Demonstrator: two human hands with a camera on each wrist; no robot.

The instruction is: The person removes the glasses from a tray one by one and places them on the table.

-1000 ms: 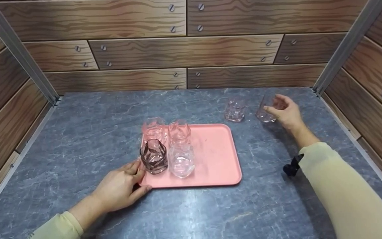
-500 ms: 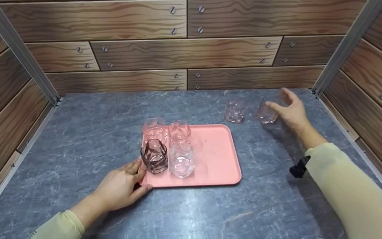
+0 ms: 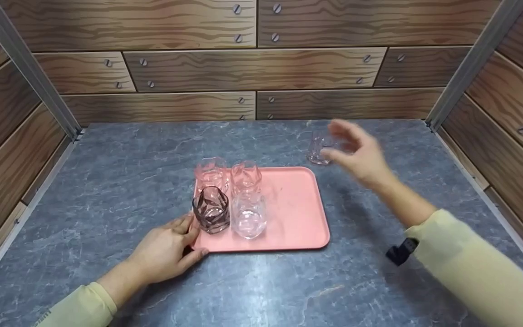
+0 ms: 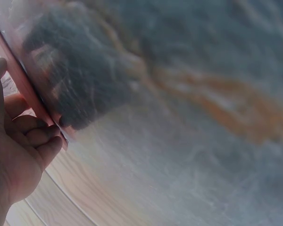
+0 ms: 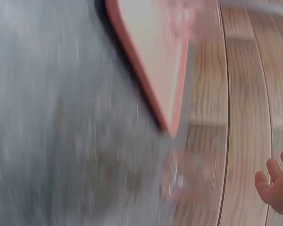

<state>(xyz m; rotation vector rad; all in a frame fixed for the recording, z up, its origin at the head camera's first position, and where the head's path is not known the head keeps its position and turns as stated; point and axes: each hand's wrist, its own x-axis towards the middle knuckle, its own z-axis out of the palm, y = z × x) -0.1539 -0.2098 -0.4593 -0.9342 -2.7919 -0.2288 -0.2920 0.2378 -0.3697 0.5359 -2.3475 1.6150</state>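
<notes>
In the head view my left hand [image 3: 164, 252] grips the front left corner of a pink tray [image 3: 295, 209]; in the left wrist view its fingers bend against the tray's rim. On the tray's left half stand a smoky dark tumbler [image 3: 210, 213], a clear tumbler [image 3: 249, 220] and, behind them, two pinkish faceted tumblers [image 3: 211, 175]. Behind the tray, a pale pinkish tumbler [image 3: 318, 152] stands on the table. My right hand [image 3: 361, 156], blurred, has its thumb and fingers spread apart right beside that tumbler and holds nothing. The other table tumbler is hidden behind this hand.
The grey marbled table [image 3: 120, 168] is bounded by wood-patterned walls [image 3: 189, 72] at the back and both sides. Metal corner posts [image 3: 472, 59] stand at the back left and right. A black wrist device [image 3: 402, 251] sticks out from my right sleeve.
My right hand has released the rightmost tumbler and swung left to the one closer to the tray. My left hand and the tray have stayed put.
</notes>
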